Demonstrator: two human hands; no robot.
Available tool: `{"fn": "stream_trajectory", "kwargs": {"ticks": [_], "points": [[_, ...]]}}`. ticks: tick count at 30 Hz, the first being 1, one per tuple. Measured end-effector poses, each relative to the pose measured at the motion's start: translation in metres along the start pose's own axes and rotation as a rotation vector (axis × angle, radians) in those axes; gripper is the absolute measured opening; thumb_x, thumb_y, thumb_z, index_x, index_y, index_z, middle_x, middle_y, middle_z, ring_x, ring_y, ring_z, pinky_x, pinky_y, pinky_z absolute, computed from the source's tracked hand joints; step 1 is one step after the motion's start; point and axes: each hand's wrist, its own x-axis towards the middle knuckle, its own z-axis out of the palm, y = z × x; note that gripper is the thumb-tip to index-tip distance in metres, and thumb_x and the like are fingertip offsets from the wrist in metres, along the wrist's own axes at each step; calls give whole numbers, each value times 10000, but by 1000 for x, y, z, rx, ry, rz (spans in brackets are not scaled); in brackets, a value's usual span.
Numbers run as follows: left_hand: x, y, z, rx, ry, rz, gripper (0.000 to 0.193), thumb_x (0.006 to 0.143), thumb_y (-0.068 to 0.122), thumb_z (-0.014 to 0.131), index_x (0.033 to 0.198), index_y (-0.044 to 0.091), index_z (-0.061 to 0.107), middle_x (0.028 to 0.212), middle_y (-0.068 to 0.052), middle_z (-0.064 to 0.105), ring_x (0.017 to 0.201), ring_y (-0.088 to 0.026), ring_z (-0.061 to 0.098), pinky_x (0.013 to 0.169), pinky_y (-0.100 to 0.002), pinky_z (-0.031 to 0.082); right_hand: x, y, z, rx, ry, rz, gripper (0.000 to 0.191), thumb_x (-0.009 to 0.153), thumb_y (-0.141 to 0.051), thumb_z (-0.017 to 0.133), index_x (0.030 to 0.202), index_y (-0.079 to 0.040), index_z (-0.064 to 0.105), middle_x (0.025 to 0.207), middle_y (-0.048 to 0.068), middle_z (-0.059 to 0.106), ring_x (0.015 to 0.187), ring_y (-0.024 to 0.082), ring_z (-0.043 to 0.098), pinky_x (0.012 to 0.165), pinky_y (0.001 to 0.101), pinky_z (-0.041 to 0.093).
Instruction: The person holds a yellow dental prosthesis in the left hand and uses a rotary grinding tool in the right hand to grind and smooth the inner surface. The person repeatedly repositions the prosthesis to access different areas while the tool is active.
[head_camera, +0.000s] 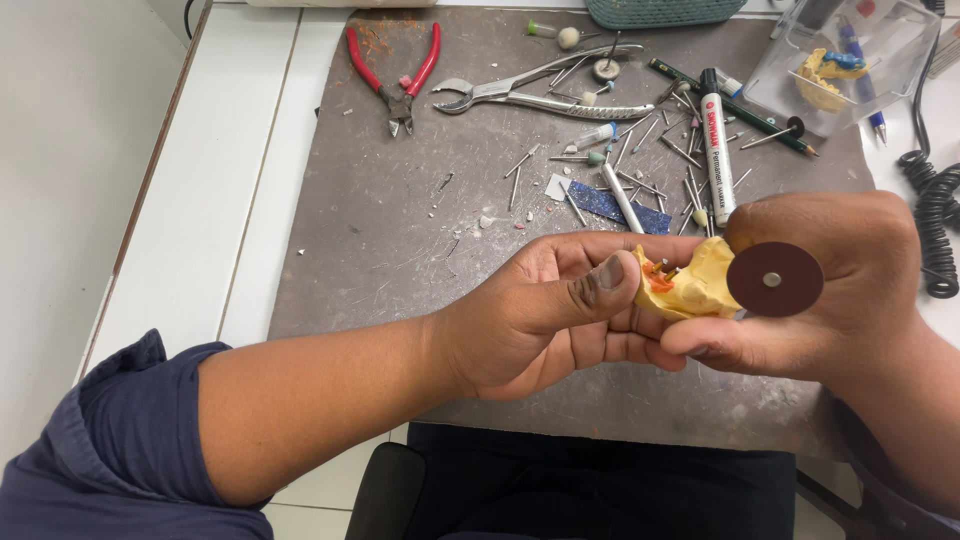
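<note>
My left hand (545, 315) grips a yellow dental plaster model (695, 285) with orange wax and small metal pins on its left end. The thumb presses its near side and the fingers curl under it. My right hand (835, 290) holds a rotary tool whose dark red cutting disc (774, 279) faces the camera, right beside the model's right edge. The tool's body is hidden behind the hand. Both hands hover above a grey work mat (400, 230).
On the mat lie red-handled pliers (395, 75), steel forceps (540, 95), a white marker (716, 155), a blue abrasive strip (610, 205), several burs and pins. A clear box (850, 60) with another model sits top right, a coiled black cord (938, 220) at right.
</note>
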Motion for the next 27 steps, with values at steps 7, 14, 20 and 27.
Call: {"fn": "stream_trajectory", "kwargs": {"ticks": [7, 14, 20, 27], "points": [[-2, 1, 0, -12, -2, -12, 705, 1136, 374, 620, 1575, -104, 346, 1350, -228, 552, 1238, -267, 618, 1125, -419, 525, 1, -3, 1, -29, 3, -3, 600, 594, -624, 867, 648, -80, 619, 524, -17, 533, 497, 86, 508, 396, 213, 332], [-3, 5, 3, 100, -14, 69, 714, 1091, 307, 718, 1581, -65, 357, 1392, -190, 527, 1301, -249, 567, 1172, -405, 513, 4, 0, 0, -6, -10, -16, 551, 655, -585, 870, 664, -88, 632, 531, -23, 551, 490, 66, 535, 423, 216, 352], [-1, 10, 13, 266, 120, 161, 791, 1012, 210, 808, 1613, -18, 348, 1471, -173, 497, 1369, -240, 560, 1229, -393, 500, 5, -1, 1, -45, 11, 13, 504, 686, -515, 836, 664, -60, 621, 535, -11, 549, 475, 66, 526, 409, 215, 347], [-5, 4, 16, 428, 197, 356, 592, 950, 10, 827, 1379, 44, 421, 1335, -122, 520, 1200, -195, 610, 1129, -387, 584, 4, -5, 2, -14, 15, 9, 543, 631, -512, 830, 640, -33, 575, 532, 13, 496, 502, 114, 464, 379, 233, 308]]}}
